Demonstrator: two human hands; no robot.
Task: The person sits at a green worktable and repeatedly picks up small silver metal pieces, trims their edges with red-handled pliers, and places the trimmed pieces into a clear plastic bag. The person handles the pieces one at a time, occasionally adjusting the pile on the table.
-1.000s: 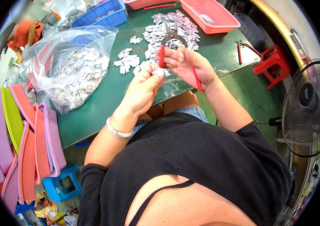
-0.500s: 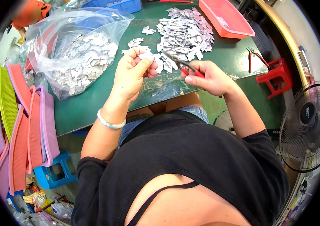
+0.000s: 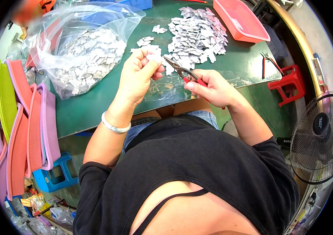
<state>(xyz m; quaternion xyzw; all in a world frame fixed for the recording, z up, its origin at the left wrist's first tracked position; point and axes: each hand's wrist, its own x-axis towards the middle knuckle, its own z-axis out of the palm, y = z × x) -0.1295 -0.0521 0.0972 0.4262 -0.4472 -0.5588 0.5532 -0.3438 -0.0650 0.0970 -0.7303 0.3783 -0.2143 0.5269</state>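
Green bench (image 3: 96, 109): left hand (image 3: 137, 76) pinches small grey piece (image 3: 154, 58) raised above it; right hand (image 3: 213, 88) grips red-handled pliers (image 3: 184, 72), seemingly poised for trimming; heap of grey pieces (image 3: 197, 33) beyond.

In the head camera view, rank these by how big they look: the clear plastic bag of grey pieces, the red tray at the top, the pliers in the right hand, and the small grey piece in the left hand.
1. clear plastic bag
2. red tray, cut off by the rim
3. pliers, handles hidden in the right hand
4. small grey piece, pinched by the left hand
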